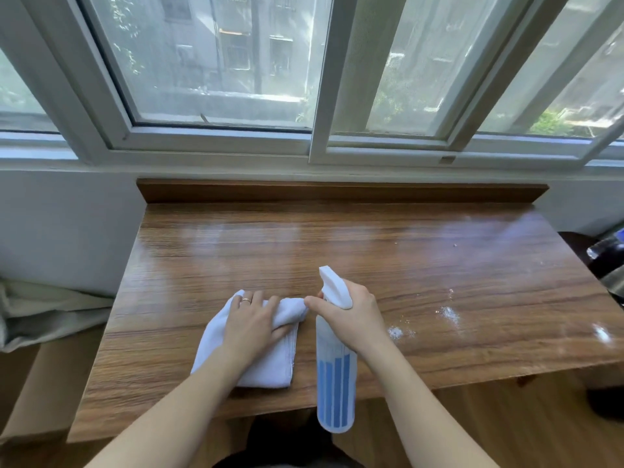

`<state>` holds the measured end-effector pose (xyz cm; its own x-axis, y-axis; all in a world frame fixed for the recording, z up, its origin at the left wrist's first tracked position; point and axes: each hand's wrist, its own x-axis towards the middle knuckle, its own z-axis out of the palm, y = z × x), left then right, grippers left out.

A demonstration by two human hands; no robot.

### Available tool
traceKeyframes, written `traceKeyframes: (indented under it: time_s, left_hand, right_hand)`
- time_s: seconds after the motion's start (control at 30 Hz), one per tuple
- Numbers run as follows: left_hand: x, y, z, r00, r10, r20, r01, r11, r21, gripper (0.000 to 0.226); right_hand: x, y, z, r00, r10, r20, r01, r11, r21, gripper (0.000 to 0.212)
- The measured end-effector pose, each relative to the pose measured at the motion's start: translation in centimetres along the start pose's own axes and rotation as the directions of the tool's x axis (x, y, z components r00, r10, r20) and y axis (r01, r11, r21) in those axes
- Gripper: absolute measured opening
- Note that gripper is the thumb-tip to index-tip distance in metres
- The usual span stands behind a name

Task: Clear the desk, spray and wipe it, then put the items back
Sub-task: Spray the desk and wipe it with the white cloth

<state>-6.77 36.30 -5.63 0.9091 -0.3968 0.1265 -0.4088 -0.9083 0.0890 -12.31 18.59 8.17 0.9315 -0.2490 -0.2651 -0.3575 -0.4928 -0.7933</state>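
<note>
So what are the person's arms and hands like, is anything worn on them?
Both forearms are bare, with no sleeves, gloves or watch in view. The left hand wears a thin gold-coloured ring on one finger; the right hand shows no jewellery.

One head-worn, wide-angle view looks forward and steeply down onto the tabletop (pixel 337 238) from close above its near edge. It faces the window (pixel 229 62) beyond the tabletop's far edge; straight lines bow near the frame's sides.
</note>
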Motion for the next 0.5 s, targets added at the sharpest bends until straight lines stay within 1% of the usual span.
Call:
traceKeyframes:
  time_s: [0.3, 0.43, 0.5]
  left_hand:
    - [-6.7, 1.4, 0.2, 0.998, 0.055, -0.009, -0.055, 0.998, 0.015, 0.048]
    - [-6.5, 1.3, 0.0, 0.998, 0.045, -0.048, -0.045, 0.999, 0.012, 0.049]
    - [-5.6, 1.4, -0.1, 0.999, 0.029, -0.042, -0.028, 0.999, 0.030, 0.051]
  right_hand:
    - [-0.5, 0.8, -0.1, 0.999, -0.041, 0.013, 0.041, 0.999, -0.005, 0.038]
    - [-0.6, 1.3, -0.8, 0.997, -0.060, 0.039, 0.061, 0.998, -0.028, 0.038]
    - [-0.7, 1.6, -1.3, 0.996, -0.072, 0.047, 0.075, 0.996, -0.047, 0.038]
